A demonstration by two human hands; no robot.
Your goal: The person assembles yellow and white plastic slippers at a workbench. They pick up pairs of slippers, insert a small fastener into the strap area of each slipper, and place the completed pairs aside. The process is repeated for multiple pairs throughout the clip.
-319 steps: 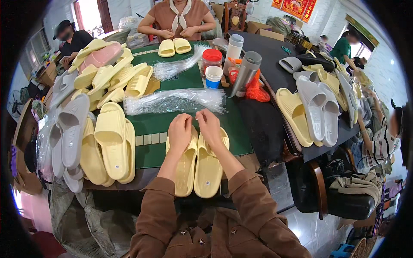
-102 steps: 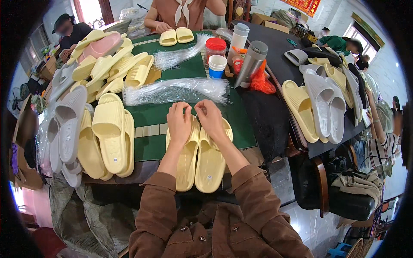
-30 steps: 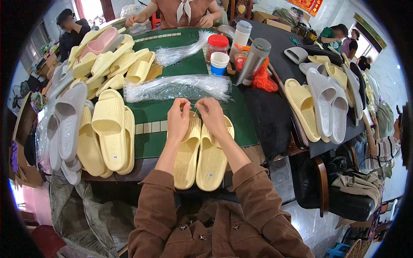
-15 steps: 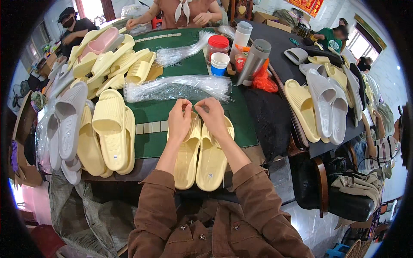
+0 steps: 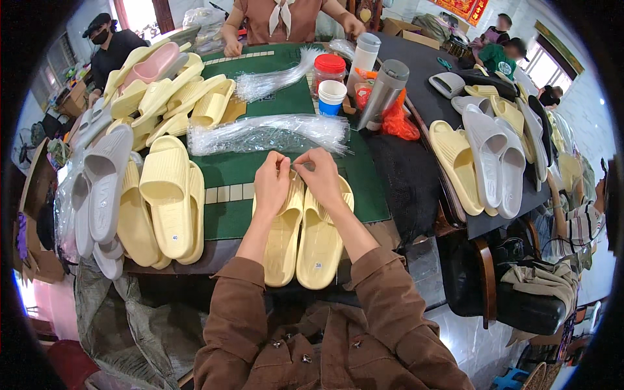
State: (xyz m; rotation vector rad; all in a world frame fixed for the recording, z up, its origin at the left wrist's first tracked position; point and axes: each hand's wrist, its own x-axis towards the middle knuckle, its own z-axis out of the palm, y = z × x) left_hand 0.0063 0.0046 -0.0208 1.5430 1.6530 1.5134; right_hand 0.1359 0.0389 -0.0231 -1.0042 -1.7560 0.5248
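Note:
A pair of pale yellow slide slippers [image 5: 319, 257] lies side by side at the table's near edge, toes pointing away from me. Over their far ends my left hand [image 5: 272, 181] and my right hand [image 5: 318, 174] nearly meet, thumbs and forefingers pinched together. Between the fingertips runs what looks like a thin clear strand, too fine to see fully. The slippers' toe ends are partly hidden behind my hands. Just beyond lies a long bundle of clear plastic strands [image 5: 266, 133] in a bag, with a second loose bundle [image 5: 276, 81] farther back.
Yellow, grey and pink slippers [image 5: 170, 195] are heaped at the left; more slippers [image 5: 484, 156] lie on the dark table at right. A paper cup [image 5: 332, 97], a red-lidded jar [image 5: 329, 68] and a steel tumbler [image 5: 385, 94] stand back right. A person [image 5: 279, 26] sits opposite.
My hands stay over the slippers, with only a slight shift of the fingers. The person opposite has moved both arms, one hand now reaching toward the tumblers.

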